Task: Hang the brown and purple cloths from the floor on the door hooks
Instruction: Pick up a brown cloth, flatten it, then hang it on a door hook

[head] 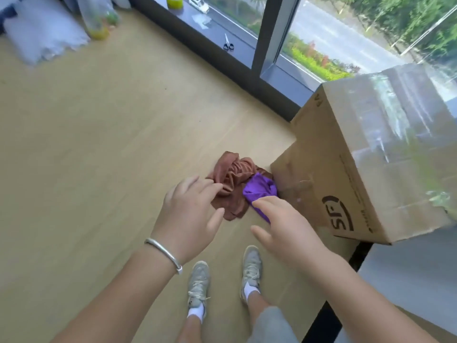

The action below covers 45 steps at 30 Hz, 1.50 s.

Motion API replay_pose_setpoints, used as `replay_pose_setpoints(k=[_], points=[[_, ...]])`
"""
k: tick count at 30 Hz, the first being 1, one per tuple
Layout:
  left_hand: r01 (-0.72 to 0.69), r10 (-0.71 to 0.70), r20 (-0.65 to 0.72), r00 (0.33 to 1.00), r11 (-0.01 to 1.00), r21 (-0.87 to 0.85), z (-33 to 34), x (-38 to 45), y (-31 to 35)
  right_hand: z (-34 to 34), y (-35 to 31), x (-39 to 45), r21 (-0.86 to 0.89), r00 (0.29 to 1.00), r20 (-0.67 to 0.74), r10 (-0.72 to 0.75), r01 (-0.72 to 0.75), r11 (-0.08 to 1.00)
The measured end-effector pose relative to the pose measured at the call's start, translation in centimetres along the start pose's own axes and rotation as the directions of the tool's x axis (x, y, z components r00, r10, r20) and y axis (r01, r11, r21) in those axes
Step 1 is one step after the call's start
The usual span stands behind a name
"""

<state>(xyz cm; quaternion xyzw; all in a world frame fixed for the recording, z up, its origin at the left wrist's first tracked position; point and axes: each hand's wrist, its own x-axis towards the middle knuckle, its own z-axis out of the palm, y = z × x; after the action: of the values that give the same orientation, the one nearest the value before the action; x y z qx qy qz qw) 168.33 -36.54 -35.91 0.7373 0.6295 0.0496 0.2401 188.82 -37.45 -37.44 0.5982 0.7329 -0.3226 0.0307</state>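
Cardboard box [366, 154], taped and tilted, stands on pale wood floor [86, 134] right of centre. Beyond the box, a dark window sill [212, 33] carries scissors [228, 43] and a yellow-green tape roll [174, 1]. Far left of the box: crumpled plastic bags [42, 33]. Near the box's lower corner, two grey sneakers [251, 271].

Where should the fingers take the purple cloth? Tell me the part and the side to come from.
Pinch the raised folds at the top of the purple cloth, coming straight down from above with the right hand. It lies bunched on the brown cloth and close to the cardboard box, which blocks that side.
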Motion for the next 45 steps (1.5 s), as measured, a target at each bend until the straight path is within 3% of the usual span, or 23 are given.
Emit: replay_pose_setpoints(k=[9,18,20,23,25,28,30,32,34,36,38,41,45], points=[[0.170,-0.152,0.132,0.980,0.975,-0.143,25.8,8.1,-10.5,19.2,13.0,14.3,-0.019,0.991,0.131,0.008,-0.005,1.000],[0.108,-0.100,0.254,0.962,0.994,-0.018,50.5,13.9,-22.0,39.4,26.2,25.5,-0.296,0.971,0.240,0.021,0.052,0.954],[0.035,-0.033,0.265,0.964,0.999,-0.002,53.9,15.7,-24.4,42.7,28.4,27.8,-0.340,0.971,0.238,0.022,0.062,0.938],[-0.180,0.191,0.289,0.938,0.981,-0.066,57.3,18.5,-27.0,46.6,30.4,30.7,-0.371,0.973,0.229,0.003,0.084,0.925],[-0.336,0.348,0.354,0.868,0.937,-0.098,59.0,20.4,-27.9,48.5,31.5,32.0,-0.412,0.969,0.246,-0.028,0.130,0.902],[-0.564,0.485,0.492,0.723,0.826,0.014,61.4,23.3,-27.8,50.2,33.3,33.4,-0.459,0.958,0.256,-0.132,0.240,0.855],[-0.665,0.527,0.565,0.635,0.745,0.052,62.5,25.0,-27.3,50.3,34.2,34.3,-0.405,0.950,0.229,-0.214,0.292,0.866],[-0.727,0.588,0.553,0.591,0.685,0.049,63.3,26.4,-26.9,49.7,34.7,35.4,-0.305,0.949,0.196,-0.246,0.298,0.904],[-0.685,0.633,0.410,0.656,0.728,-0.028,63.7,27.3,-27.1,49.1,34.8,36.5,-0.169,0.964,0.142,-0.224,0.247,0.954],[-0.496,0.546,0.290,0.786,0.837,-0.230,63.7,27.7,-27.4,48.5,34.7,37.4,0.012,0.988,0.070,-0.135,0.135,0.991],[-0.258,0.401,0.281,0.872,0.864,-0.432,63.3,27.8,-27.3,48.1,34.3,37.7,0.198,0.999,0.028,-0.022,0.016,0.980],[-0.085,0.304,0.272,0.913,0.794,-0.602,62.7,27.9,-27.2,47.7,33.7,37.5,0.306,0.998,-0.038,0.047,-0.033,0.951],[-0.089,0.328,0.253,0.910,0.751,-0.655,61.9,27.7,-27.4,47.4,32.8,37.7,0.357,0.998,-0.069,0.004,0.020,0.934]])
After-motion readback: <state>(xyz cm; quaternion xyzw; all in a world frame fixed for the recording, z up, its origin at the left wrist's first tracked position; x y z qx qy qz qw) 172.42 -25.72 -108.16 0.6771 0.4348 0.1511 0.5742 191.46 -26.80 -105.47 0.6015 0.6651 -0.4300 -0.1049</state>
